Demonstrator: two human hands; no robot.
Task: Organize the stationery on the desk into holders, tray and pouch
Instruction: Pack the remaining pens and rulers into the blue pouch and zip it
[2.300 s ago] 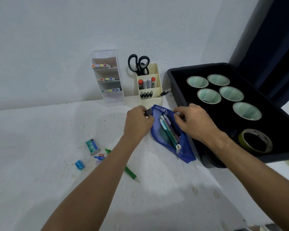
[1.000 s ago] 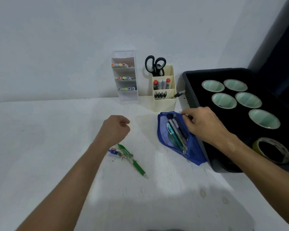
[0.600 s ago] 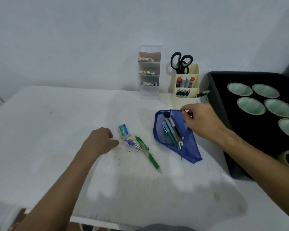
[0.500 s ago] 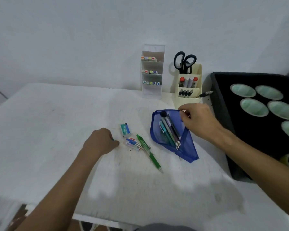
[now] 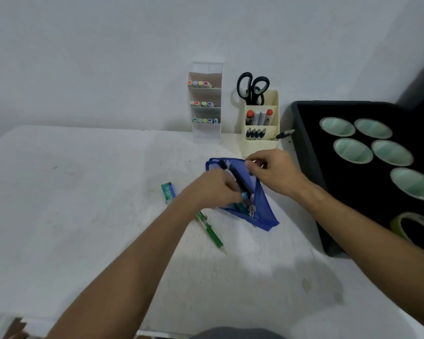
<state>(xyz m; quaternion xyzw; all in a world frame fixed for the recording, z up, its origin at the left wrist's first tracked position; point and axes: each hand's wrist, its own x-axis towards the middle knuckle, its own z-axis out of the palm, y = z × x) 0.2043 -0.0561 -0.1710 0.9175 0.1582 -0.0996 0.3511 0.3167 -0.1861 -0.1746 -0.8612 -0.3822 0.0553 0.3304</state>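
A blue mesh pouch lies open on the white desk, holding several pens. My right hand pinches the pouch's upper edge and keeps the mouth apart. My left hand is at the pouch opening, its fingertips pinching a small light-blue item just inside the mouth. A green pen lies on the desk below my left wrist, partly hidden by it. To the left of my left hand lies a teal eraser box.
Against the wall stand a clear marker holder and a cream holder with black scissors. A black tray with several tape rolls fills the right side. The desk's front edge is close below.
My left hand has left the spot beside the eraser box and moved right to the pouch mouth, carrying a small light-blue item. My right hand still holds the pouch edge.
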